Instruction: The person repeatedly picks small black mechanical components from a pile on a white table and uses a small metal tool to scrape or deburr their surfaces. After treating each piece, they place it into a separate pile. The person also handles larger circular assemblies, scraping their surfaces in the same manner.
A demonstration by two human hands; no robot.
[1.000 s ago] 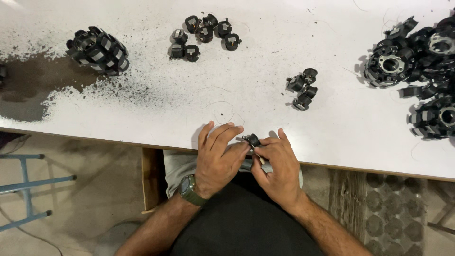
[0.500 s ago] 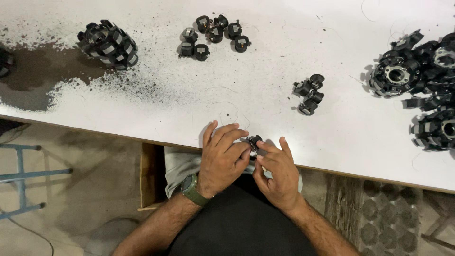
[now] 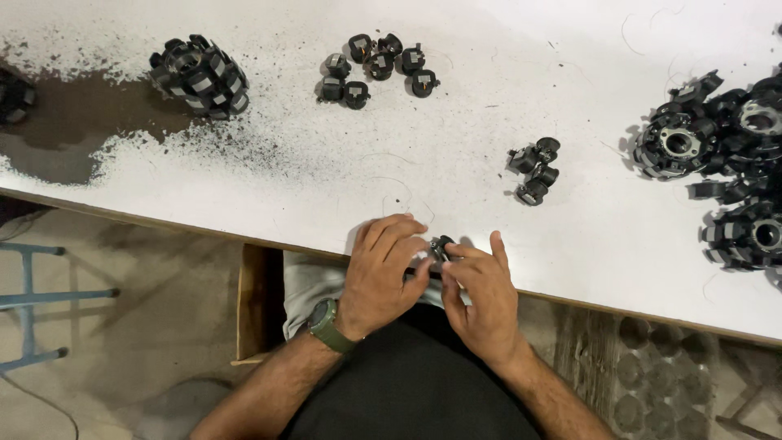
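Small black part [image 3: 441,247]: we are pinching it between the fingers of the left hand [image 3: 381,273] and right hand [image 3: 481,292], right at the near edge of the white tabletop [image 3: 326,179]. Risk, in our judgement: held over the edge, it could be slipping off and dropping toward our lap. Just beyond the fingers a cluster of small black pieces [image 3: 533,169] is lying; farther out, a second group [image 3: 376,67], a black ring assembly [image 3: 198,75] amid dark dust [image 3: 73,122], and a heap of assemblies [image 3: 721,163] at far right. Nothing is crowding the fingers.
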